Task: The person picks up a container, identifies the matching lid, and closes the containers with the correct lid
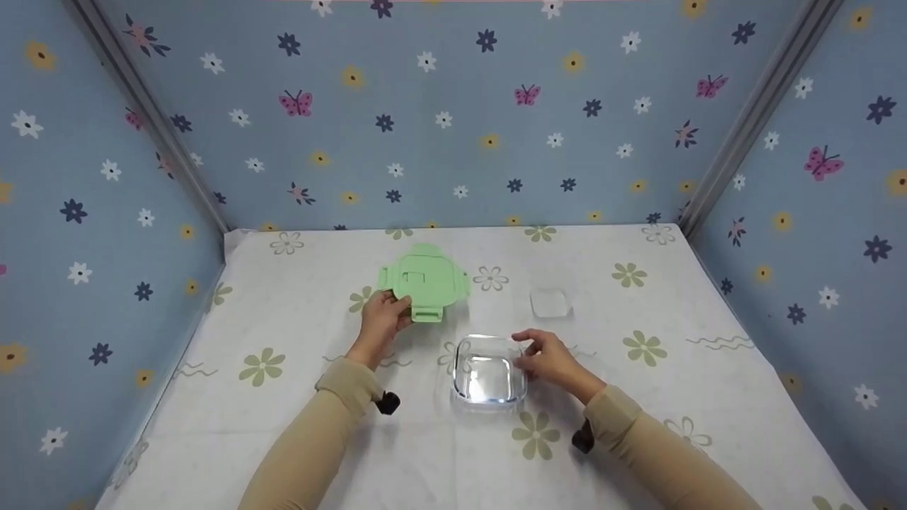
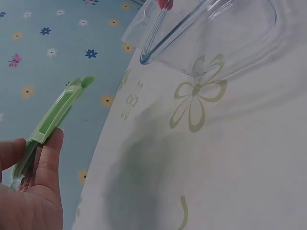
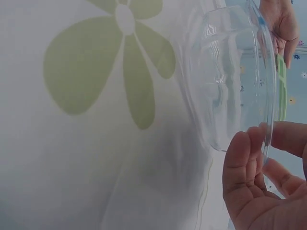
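Observation:
My left hand (image 1: 383, 322) pinches a light green snap-on container lid (image 1: 430, 282) by its near left corner. In the left wrist view the lid (image 2: 52, 117) is seen edge-on, raised over the cloth, thumb on one side and fingers on the other. A square clear glass food container (image 1: 489, 401) stands upright on the table, its open top facing up. At its right side, my right hand (image 1: 553, 361) pinches the rim. The right wrist view shows the thumb and fingertips (image 3: 238, 148) on either side of the glass rim (image 3: 268, 96).
A small clear square piece (image 1: 550, 303) lies on the table behind the glass container, to the right of the lid. The white flowered tablecloth (image 1: 283, 453) covers the table. Blue patterned walls (image 1: 453, 106) rise at the back and both sides, with grey posts (image 1: 751, 113) in the corners.

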`<state>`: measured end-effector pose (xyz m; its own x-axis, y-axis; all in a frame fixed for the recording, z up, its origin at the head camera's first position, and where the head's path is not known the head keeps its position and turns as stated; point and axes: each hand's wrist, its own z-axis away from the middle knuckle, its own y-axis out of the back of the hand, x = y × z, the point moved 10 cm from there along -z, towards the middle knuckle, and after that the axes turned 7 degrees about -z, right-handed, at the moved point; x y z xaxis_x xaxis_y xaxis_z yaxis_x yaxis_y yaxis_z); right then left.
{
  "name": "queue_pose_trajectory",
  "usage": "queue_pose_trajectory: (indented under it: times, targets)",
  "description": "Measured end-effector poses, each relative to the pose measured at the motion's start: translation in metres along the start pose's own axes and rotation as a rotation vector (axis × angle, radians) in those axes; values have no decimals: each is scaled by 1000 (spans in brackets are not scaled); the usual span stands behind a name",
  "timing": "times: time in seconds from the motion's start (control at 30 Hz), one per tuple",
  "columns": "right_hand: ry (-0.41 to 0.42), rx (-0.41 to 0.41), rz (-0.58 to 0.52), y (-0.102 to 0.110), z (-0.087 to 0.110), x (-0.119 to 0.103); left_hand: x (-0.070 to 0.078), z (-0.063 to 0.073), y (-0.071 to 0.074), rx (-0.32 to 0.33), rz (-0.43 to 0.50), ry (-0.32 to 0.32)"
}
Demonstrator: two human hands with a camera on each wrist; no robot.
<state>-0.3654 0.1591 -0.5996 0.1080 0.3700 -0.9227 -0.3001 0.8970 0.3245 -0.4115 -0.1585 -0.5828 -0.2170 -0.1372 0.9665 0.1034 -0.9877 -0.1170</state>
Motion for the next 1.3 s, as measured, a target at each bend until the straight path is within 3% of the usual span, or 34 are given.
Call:
queue_pose_trajectory:
  times: [0.3,0.57,1.3]
  targets:
    - [-13,14,42,9,-8,-6,0,0,-7,-8,5,3]
    - [41,74,33,20,-18,-24,2,3,-14,-24,-9,12]
    - [91,117,-123,36,-30,-61,10,21,-39,-66,38,-17]
